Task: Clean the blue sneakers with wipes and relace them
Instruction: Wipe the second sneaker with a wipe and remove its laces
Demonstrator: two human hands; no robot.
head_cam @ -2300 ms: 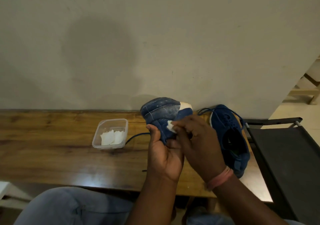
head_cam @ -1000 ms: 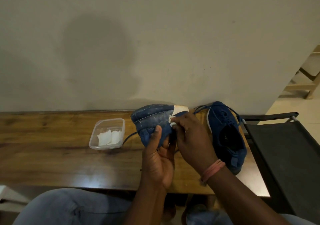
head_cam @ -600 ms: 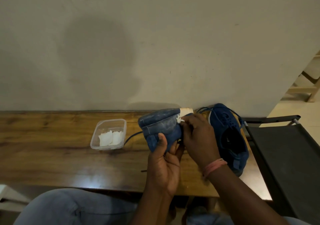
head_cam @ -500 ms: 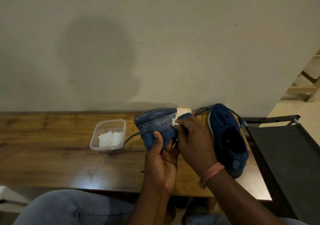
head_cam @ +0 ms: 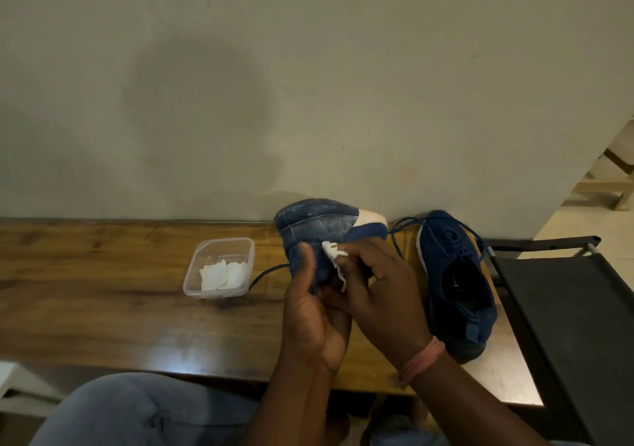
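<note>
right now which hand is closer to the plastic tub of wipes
Left. The left hand grips the held sneaker just right of the plastic tub; the right hand, pinching a wipe, is farther right, beyond it.

Bare surface (head_cam: 85, 291) stretches left of the plastic tub (head_cam: 219, 269). A dark lace (head_cam: 266, 274) crosses between tub and hands (head_cam: 346, 294). The second sneaker (head_cam: 456, 284) and black chair (head_cam: 566, 325) block the right; the wall (head_cam: 308, 85) closes the back.

Left hand (head_cam: 314, 315) hides held sneaker's (head_cam: 319, 226) underside.
</note>
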